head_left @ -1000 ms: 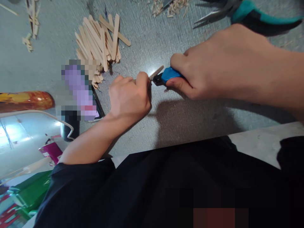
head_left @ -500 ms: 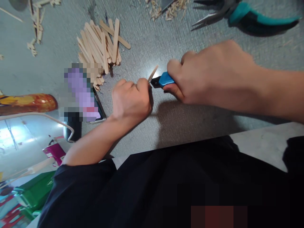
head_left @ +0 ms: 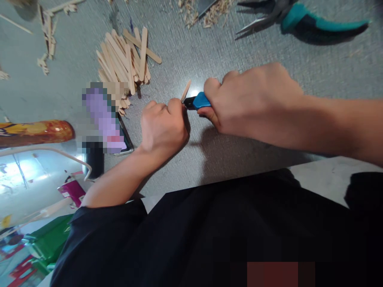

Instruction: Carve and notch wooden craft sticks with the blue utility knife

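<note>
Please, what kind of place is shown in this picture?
It is probably a craft worktable: there is a pile of flat wooden sticks, teal-handled pliers, and a blue tool in the right hand.

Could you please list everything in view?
Slim wooden stick: one, tan, centre.
Handheld cutter: one, blue and black, centre.
Flat wooden sticks: many, tan, upper left.
Pointed pliers: one, teal and black, upper right.
Flat metal blade: one, grey, top.
Curly wood shavings: many, tan, around blade.
Small wooden pieces: several, pale, top left.
Rectangular device: one, purple, left, pixelated.
Tubular container: one, orange, left edge.
Boxy item: one, magenta, lower left.
Other unclear items: several, green, red, white, black, lower left.
Textured table: one, grey, beneath.
Cloth shirt: one, black, bottom.
Left grip: one, on stick.
Right grip: one, on cutter.
</note>
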Tool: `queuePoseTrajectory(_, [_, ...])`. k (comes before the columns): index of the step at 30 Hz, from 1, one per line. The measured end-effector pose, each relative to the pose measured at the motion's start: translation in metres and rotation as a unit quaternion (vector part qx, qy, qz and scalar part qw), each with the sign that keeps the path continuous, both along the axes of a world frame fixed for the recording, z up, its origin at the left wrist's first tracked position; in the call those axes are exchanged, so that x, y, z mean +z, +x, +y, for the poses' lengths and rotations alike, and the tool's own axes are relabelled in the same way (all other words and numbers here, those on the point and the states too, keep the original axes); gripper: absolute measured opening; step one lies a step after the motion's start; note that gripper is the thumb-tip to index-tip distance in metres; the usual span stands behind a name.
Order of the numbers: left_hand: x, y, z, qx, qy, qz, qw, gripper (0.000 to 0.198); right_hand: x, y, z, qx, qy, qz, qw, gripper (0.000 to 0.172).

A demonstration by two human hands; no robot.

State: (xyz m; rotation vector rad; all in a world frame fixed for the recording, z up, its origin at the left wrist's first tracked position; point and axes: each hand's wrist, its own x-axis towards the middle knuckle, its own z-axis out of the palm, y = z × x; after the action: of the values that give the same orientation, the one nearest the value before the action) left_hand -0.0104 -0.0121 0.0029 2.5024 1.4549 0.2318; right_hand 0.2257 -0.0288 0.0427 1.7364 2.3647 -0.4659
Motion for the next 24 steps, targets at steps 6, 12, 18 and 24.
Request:
queuePoseTrajectory(6, [-0.002, -0.001, -0.002, 0.013, 0.031, 0.028, 0.999, 0.037, 0.009, 0.002, 0.014, 0.043, -0.039, -0.049, 0.997, 0.070])
queuePoseTrajectory(12, [0.005, -0.007, 0.004, 0.001, 0.007, 0.052, 0.999, 0.024, 0.019, 0.010, 0.017, 0.085, -0.060, -0.089, 0.991, 0.071])
queuePoseTrajectory(18, [0.010, -0.007, 0.009, -0.018, -0.043, 0.015, 0.999, 0.030, 0.010, 0.022, 0.023, 0.062, -0.040, -0.056, 0.996, 0.050])
queuePoseTrajectory(24, [0.004, -0.014, 0.017, -0.003, -0.091, -0.062, 0.994, 0.030, -0.001, 0.040, 0.024, 0.102, 0.056, -0.022, 0.993, 0.067])
